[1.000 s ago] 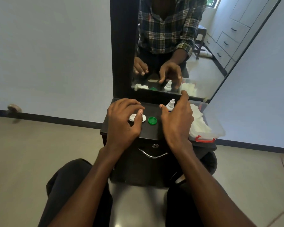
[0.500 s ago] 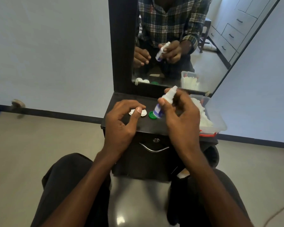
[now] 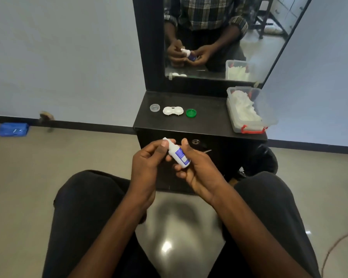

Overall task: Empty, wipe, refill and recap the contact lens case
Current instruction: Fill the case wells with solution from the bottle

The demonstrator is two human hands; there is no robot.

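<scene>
Head view: half a second ago the small white solution bottle with a blue label (image 3: 178, 153) was held up over the black bench (image 3: 207, 121), just above the green cap; now both hands have drawn back toward the body and hold it in front of the bench's drawer face, above the lap. The left hand, which hovered by the case before, has come across to the bottle.

The right hand (image 3: 199, 167) wraps the lower body of the bottle, thumb up along its 3 o'clock side, fingers curled beneath; its grip is closed round the bottle. The bottle tilts, nozzle end toward 11 o'clock. The left hand (image 3: 147, 163) pinches that nozzle end between thumb and forefinger, the other fingers curled under, so its grip is closed on the bottle's top.

On the bench the white twin-well contact lens case (image 3: 173, 110) lies open and untouched at 12 o'clock from the hands. A clear round cap (image 3: 155, 107) sits just beside it at its 9 o'clock, and a green round cap (image 3: 191, 113) just beside it at its 3 o'clock, both apart from the case. A clear plastic box of white tissues with a red clip (image 3: 249, 109) stands at the bench's 3 o'clock end. The mirror (image 3: 219, 37) behind reflects the hands and bottle.
</scene>
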